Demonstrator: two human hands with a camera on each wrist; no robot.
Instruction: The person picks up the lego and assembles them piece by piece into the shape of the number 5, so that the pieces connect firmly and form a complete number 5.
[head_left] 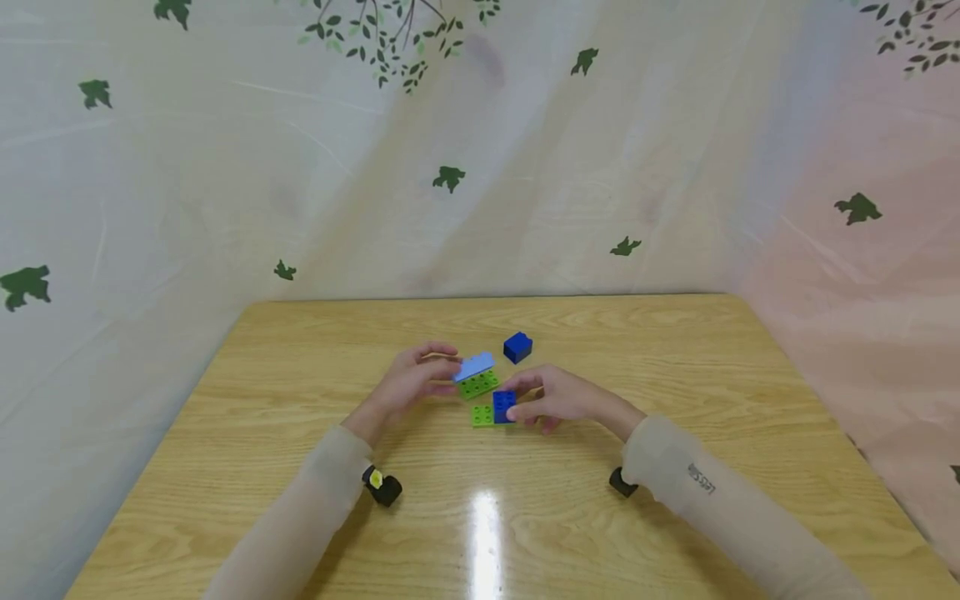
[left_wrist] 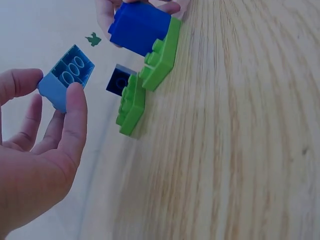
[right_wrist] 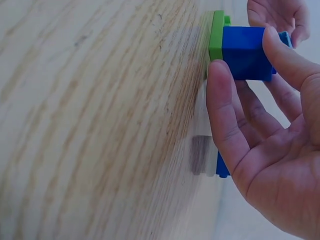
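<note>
- Left hand (head_left: pixel 416 377): thumb and a finger clamped on the light blue brick (head_left: pixel 474 367), the other fingers loosely bent behind it. The grip lies at one end, which presumably leaves the remaining length unobstructed.
- Light blue brick: held tilted above the table, hollow underside exposed in the left wrist view; the height keeps it apart from the pieces below.
- Right hand (head_left: pixel 558 396): digits clamped on opposite sides of the dark blue brick (head_left: pixel 504 404), a grasp that likely steadies it.
- Dark blue brick: upright on one half of the near green brick (head_left: pixel 482 415); the other half shows bare studs, since the blue footprint covers only part of the length.
- Far green brick (head_left: pixel 478 384): flat on the table, studs upward, between the hands and just beside the near pair; neither hand appears to hold it.
- Second dark blue brick (head_left: pixel 517 347): on its side beyond the hands, untouched, studs facing sideways.
- Table (head_left: pixel 570 533): wood-patterned, a level support for the pieces; a pale printed curtain (head_left: pixel 525 167) hangs behind.
</note>
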